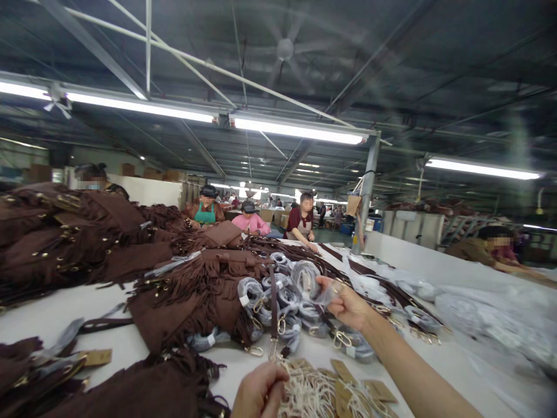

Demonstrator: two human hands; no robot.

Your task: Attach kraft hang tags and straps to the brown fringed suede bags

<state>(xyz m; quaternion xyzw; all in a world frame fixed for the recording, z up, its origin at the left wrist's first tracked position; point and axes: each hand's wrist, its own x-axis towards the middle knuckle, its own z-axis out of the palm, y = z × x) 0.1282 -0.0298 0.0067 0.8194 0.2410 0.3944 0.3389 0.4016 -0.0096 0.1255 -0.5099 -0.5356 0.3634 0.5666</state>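
Observation:
My right hand reaches out over the white table and pinches a clear plastic-wrapped strap lifted from a heap of wrapped straps with metal clasps. My left hand sits at the near edge, fingers curled on a bundle of cream strings tied to brown card tags. Brown fringed suede bags lie just left of the straps.
More brown bags are stacked high at the left and near front left. Clear plastic sheeting covers the table's right side. Several other people work at the far end and at right.

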